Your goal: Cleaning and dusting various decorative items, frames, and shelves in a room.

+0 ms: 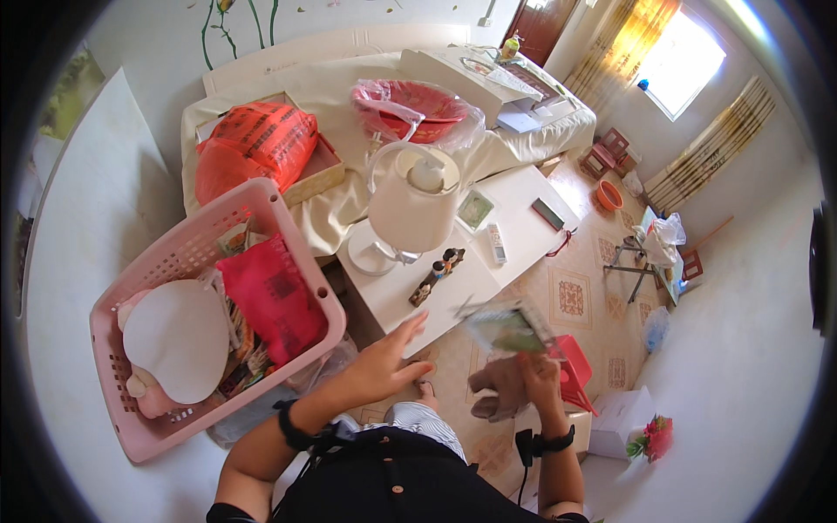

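My right hand (544, 382) holds a small framed picture (513, 332), blurred by motion, together with a brown cloth (498, 387) that hangs below it. My left hand (382, 366) is empty, fingers apart, near the front edge of a white low table (386, 297). On that table stand a white lamp (413, 206) with a fabric shade and a row of small figurines (437, 276). Beyond them lie a second framed picture (476, 210), a white remote control (497, 243) and a dark oblong case (548, 214) near a red cord.
A pink plastic basket (335, 327) full of mixed items stands at left. Behind the table, a bed (340, 189) bears a red bag (261, 147) in a box and plastic-wrapped red basins (418, 111). A red plastic bin (575, 372) stands right of my right hand.
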### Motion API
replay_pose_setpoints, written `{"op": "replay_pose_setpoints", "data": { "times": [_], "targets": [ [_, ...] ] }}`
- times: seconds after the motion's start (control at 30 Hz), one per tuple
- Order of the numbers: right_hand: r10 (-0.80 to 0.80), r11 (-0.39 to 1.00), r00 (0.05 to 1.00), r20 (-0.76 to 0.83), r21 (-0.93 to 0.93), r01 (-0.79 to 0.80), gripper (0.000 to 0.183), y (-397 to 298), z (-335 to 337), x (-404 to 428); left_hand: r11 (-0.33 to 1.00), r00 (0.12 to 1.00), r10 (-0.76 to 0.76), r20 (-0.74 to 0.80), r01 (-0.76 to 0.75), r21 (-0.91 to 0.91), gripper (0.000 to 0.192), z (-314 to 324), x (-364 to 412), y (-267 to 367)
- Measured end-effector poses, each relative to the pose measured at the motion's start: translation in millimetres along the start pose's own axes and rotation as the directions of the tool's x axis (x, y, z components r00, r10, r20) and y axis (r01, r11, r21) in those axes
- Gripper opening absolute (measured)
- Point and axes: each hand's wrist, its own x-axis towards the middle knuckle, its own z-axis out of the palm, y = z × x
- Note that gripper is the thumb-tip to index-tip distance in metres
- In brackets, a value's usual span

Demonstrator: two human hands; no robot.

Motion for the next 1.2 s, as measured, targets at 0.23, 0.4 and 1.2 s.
{"op": "replay_pose_setpoints", "data": {
  "times": [0.23, 0.4, 1.2],
  "targets": [
    [0.012, 0.973, 0.959, -0.283, 0.225, 0.054, 0.027, 159, -52, 181, 0.659, 0.804, -0.549, 0.230, 0.585, -0.473, 0.041, 12, -44, -103],
    [0.170, 0.970, 0.959, -0.227, 0.210, -0.122, 0.027, 256, -48, 307, 0.508, 0.568, -0.823, -0.022, 0.717, -0.477, 0.036, 71, -63, -159],
    [0.378, 0.922, 0.926, -0.020, -0.077, -0.378, 0.037, 346, 17, 458, 0.191, 0.108, -0.980, -0.170, 0.766, -0.615, 0.026, 179, -73, -182]
  ]
}}
